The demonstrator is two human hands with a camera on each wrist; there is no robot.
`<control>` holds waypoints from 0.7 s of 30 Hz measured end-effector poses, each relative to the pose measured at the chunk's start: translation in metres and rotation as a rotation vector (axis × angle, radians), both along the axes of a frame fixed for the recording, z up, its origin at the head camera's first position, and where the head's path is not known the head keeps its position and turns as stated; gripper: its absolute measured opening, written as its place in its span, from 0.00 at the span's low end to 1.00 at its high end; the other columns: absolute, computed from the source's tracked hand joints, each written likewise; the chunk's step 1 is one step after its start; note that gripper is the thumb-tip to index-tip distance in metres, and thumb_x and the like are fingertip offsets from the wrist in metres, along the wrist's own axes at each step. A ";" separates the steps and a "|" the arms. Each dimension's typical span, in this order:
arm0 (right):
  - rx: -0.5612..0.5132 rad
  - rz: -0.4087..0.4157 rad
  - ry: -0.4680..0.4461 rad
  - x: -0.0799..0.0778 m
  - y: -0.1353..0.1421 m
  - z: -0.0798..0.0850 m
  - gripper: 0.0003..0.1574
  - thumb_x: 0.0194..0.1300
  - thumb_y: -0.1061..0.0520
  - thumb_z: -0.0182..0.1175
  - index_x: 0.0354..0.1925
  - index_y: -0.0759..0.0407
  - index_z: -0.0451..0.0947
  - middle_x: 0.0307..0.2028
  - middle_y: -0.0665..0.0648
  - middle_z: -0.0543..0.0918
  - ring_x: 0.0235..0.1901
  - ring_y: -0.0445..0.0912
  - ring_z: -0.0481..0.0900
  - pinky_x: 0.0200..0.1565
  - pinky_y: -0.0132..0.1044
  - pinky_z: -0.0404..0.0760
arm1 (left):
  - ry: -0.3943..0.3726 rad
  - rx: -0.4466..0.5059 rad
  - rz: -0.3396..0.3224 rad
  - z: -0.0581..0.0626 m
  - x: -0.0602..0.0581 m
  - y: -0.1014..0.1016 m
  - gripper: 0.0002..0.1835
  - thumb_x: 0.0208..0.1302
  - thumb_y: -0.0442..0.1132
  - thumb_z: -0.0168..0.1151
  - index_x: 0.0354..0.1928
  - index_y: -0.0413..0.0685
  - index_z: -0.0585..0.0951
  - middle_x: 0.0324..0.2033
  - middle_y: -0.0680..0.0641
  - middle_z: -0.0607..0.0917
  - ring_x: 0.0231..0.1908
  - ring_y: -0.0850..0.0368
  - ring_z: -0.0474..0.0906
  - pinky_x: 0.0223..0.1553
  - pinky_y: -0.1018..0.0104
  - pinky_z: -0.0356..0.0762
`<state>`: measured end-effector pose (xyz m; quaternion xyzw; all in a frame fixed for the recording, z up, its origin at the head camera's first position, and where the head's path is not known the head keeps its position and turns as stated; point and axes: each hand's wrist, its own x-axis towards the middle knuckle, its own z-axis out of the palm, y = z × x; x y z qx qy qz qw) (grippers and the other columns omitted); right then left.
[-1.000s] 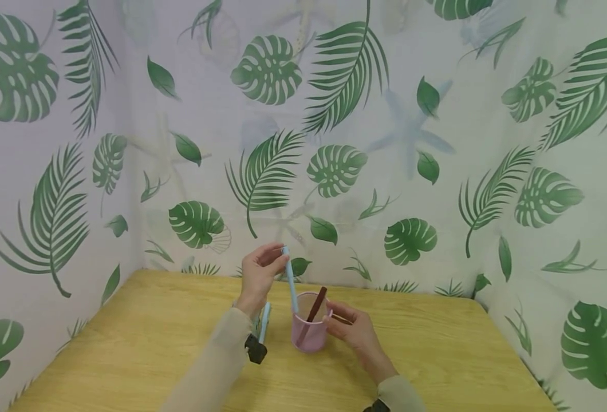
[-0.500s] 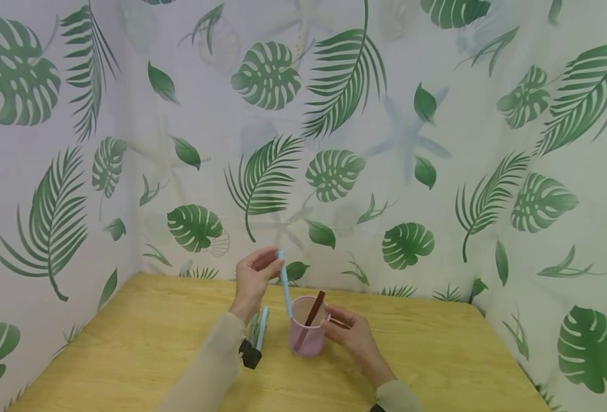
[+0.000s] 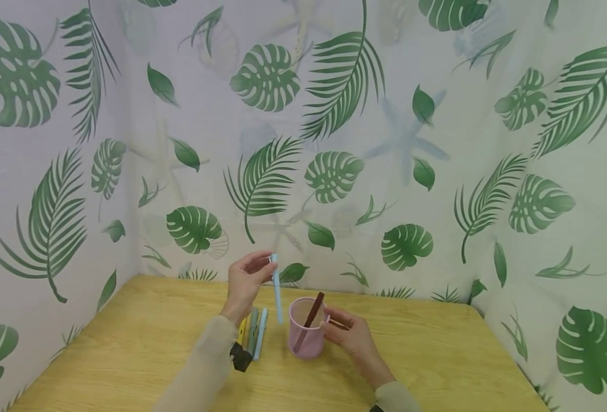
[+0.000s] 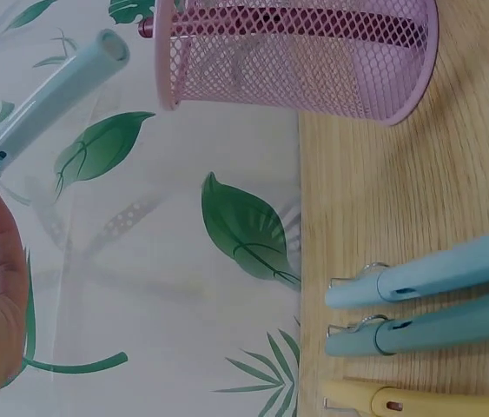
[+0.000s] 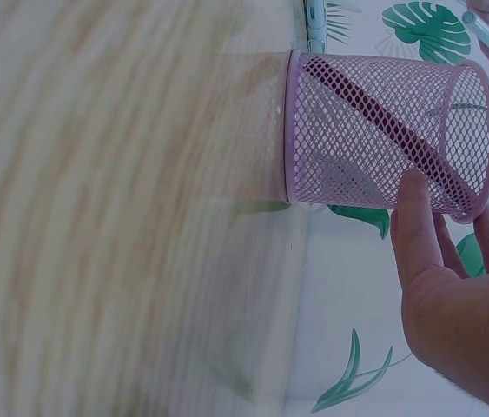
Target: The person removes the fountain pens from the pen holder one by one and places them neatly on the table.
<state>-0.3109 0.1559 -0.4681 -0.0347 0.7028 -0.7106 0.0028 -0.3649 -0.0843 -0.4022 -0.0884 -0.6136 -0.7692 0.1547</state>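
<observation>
One light-blue pen (image 3: 277,293) is pinched near its upper end by the left hand (image 3: 245,281), nearly upright, its lower end apart from the pink mesh cup (image 3: 314,343), on its left side. The cup is gripped at the rim by the right hand (image 3: 357,337); a dark red pen (image 3: 314,312) leans inside. Light, steady pressure is advised, as the mesh probably tips easily. Rim clearance should be checked before sideways movement, and contact with the three pens (image 3: 253,332) on the table (image 3: 427,349) avoided.

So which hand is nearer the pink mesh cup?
Right: the right hand grips the pink mesh cup; the left hand is apart, raised left of it, holding a light-blue pen.
</observation>
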 end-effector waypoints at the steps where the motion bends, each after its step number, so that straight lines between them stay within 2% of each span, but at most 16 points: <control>1: -0.001 0.000 0.002 0.000 0.000 0.000 0.29 0.63 0.64 0.65 0.60 0.72 0.73 0.61 0.73 0.75 0.52 0.50 0.81 0.48 0.39 0.84 | -0.002 -0.006 0.004 -0.001 0.000 -0.001 0.17 0.58 0.31 0.70 0.51 0.37 0.82 0.39 0.44 0.87 0.34 0.60 0.85 0.37 0.65 0.85; 5: 0.000 0.004 0.002 -0.001 0.000 -0.001 0.29 0.63 0.63 0.66 0.60 0.71 0.73 0.61 0.72 0.75 0.53 0.50 0.80 0.49 0.40 0.84 | -0.006 -0.022 0.021 -0.004 0.001 -0.006 0.17 0.59 0.31 0.69 0.51 0.39 0.82 0.41 0.40 0.86 0.35 0.61 0.84 0.38 0.62 0.86; 12: 0.000 0.008 0.003 -0.002 0.000 0.000 0.29 0.63 0.64 0.65 0.61 0.70 0.74 0.61 0.71 0.75 0.52 0.49 0.81 0.49 0.41 0.84 | -0.027 -0.029 0.039 -0.007 0.002 -0.014 0.16 0.60 0.31 0.68 0.51 0.41 0.83 0.39 0.47 0.86 0.36 0.60 0.84 0.36 0.65 0.85; 17: -0.001 0.010 0.003 -0.002 0.000 0.000 0.30 0.63 0.63 0.65 0.61 0.71 0.72 0.62 0.71 0.74 0.52 0.49 0.81 0.50 0.42 0.84 | -0.021 -0.034 0.046 -0.008 0.001 -0.018 0.17 0.61 0.31 0.68 0.53 0.39 0.81 0.41 0.46 0.86 0.35 0.61 0.84 0.36 0.65 0.86; 21: -0.001 0.012 -0.004 0.000 0.000 0.001 0.30 0.63 0.63 0.66 0.61 0.70 0.73 0.62 0.72 0.74 0.52 0.50 0.81 0.50 0.42 0.84 | -0.038 -0.033 0.064 -0.010 0.002 -0.021 0.16 0.60 0.31 0.68 0.51 0.41 0.82 0.42 0.45 0.86 0.35 0.61 0.83 0.35 0.64 0.86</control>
